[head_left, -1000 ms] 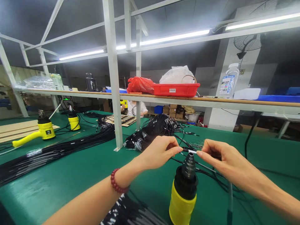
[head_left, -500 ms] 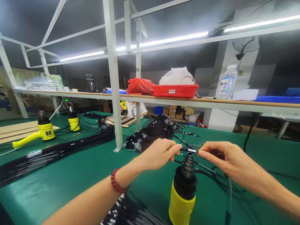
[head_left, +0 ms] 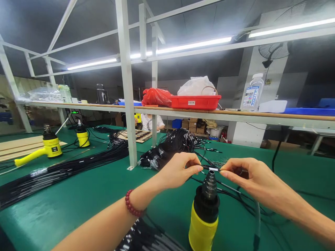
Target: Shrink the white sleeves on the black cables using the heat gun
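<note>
Between my two hands a thin black cable (head_left: 206,167) with a white sleeve on it is stretched level. My left hand (head_left: 180,169), with a beaded bracelet at the wrist, pinches its left end between thumb and fingers. At the other end, my right hand (head_left: 242,171) pinches the cable just past the white sleeve. Right under the sleeve stands a yellow heat gun (head_left: 203,223), its metal nozzle pointing up and very close to the cable. Below my left forearm lies a bundle of black cables (head_left: 154,237) with white-marked ends.
A large heap of black cables (head_left: 172,148) lies behind my hands on the green table (head_left: 91,195). Two more yellow heat guns, one nearer (head_left: 52,146) and one farther (head_left: 83,136), stand at left. A white post (head_left: 127,87) supports a shelf holding a red tray (head_left: 196,102). A person (head_left: 153,122) sits beyond.
My left hand has turned a little, its fingers now higher and the thumb stretched along the cable. The white sleeve has shifted slightly left, over the nozzle. My right hand has barely moved.
</note>
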`<action>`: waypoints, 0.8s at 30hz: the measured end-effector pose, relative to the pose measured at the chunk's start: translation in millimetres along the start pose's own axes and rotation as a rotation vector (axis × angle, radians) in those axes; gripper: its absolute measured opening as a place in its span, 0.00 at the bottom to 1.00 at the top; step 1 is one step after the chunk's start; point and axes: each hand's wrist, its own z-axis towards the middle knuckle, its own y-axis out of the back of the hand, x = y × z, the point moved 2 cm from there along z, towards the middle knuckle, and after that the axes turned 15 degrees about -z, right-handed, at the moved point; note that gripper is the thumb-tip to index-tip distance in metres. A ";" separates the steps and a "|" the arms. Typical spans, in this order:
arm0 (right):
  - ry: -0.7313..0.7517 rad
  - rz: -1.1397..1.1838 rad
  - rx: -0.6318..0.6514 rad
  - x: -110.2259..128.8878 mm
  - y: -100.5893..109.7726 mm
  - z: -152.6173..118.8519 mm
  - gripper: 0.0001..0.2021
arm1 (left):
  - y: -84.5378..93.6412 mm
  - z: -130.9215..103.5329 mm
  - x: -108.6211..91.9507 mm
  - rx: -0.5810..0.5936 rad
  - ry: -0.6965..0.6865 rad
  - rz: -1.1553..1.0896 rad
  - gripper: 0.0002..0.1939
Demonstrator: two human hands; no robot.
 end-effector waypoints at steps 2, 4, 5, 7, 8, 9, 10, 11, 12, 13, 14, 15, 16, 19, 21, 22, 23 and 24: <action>-0.009 -0.029 0.008 -1.8 0.4 -0.6 0.22 | -0.3 0.3 0.4 0.004 0.021 -0.029 0.09; -0.012 -0.065 0.008 -2.7 1.1 -1.4 0.24 | -1.0 0.1 1.6 0.022 0.051 -0.070 0.11; -0.011 -0.074 0.004 -2.7 1.4 -1.9 0.24 | -1.3 -0.2 2.3 0.029 0.064 -0.094 0.13; -0.010 -0.075 -0.006 -1.9 1.8 -2.7 0.24 | -1.7 -0.6 3.2 0.034 0.082 -0.141 0.19; -0.011 -0.073 -0.013 -1.3 1.9 -2.9 0.23 | -1.7 -0.8 3.4 0.028 0.086 -0.157 0.20; -0.009 -0.068 -0.019 -0.6 1.8 -3.0 0.23 | -1.6 -0.8 3.6 0.020 0.090 -0.169 0.21; -0.006 -0.064 -0.028 -0.1 1.7 -3.0 0.22 | -1.5 -0.7 3.6 0.011 0.095 -0.175 0.21; -0.003 -0.060 -0.035 0.3 1.3 -2.8 0.22 | -1.4 -0.5 3.7 0.004 0.101 -0.180 0.20; -0.003 -0.055 -0.043 0.3 0.9 -2.6 0.22 | -1.3 -0.3 3.7 -0.007 0.107 -0.184 0.18; -0.002 -0.047 -0.048 0.1 0.3 -2.4 0.21 | -1.2 0.0 3.6 -0.018 0.112 -0.191 0.16; -0.001 -0.036 -0.050 -0.2 -0.3 -2.1 0.20 | -1.1 0.2 3.5 -0.028 0.112 -0.198 0.14; -0.002 -0.023 -0.051 -0.7 -0.9 -1.8 0.20 | -1.0 0.5 3.2 -0.037 0.107 -0.204 0.12; -0.004 -0.010 -0.047 -1.3 -1.5 -1.5 0.19 | -1.0 0.6 2.9 -0.044 0.100 -0.207 0.10; -0.020 0.007 -0.033 -2.7 -2.6 -1.1 0.18 | -0.9 0.9 1.7 -0.072 0.073 -0.201 0.05; -0.027 0.008 -0.026 -2.8 -2.8 -1.0 0.17 | -0.9 1.0 1.0 -0.092 0.046 -0.187 0.03; -0.028 0.007 -0.027 -2.6 -2.9 -1.1 0.16 | -0.9 1.1 0.8 -0.100 0.028 -0.179 0.02; -0.027 0.008 -0.031 -2.2 -2.9 -1.2 0.16 | -1.0 1.2 0.6 -0.104 0.007 -0.171 0.02; -0.026 0.009 -0.037 -1.8 -3.0 -1.4 0.15 | -1.1 1.4 0.5 -0.106 -0.015 -0.165 0.01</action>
